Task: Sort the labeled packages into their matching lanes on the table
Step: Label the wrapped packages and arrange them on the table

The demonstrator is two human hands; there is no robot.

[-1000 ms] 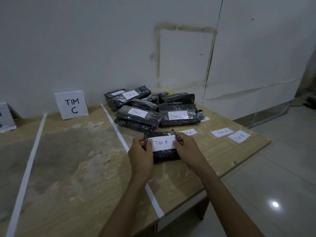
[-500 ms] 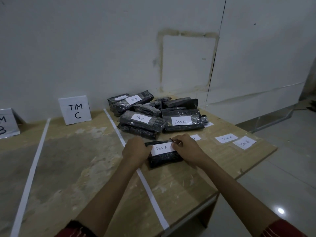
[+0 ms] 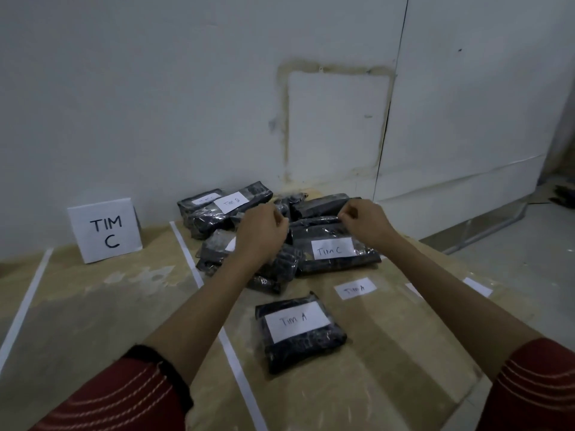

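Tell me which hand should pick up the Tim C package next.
Right, probably. The right hand hovers at the far edge of the Tim C package; the left hand is over the pile beside it.

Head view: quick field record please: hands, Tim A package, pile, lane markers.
left hand: over the pile, fingers curled; grip unclear
right hand: at the top edge of the Tim C package, fingers curled; grip unclear
Tim A package: flat on the table, apart from the pile, untouched, right of the tape line
pile: black wrapped packages, Tim B package at the back
TIM C sign: upright, left of the tape line
loose Tim A label: on the table beyond the Tim A package
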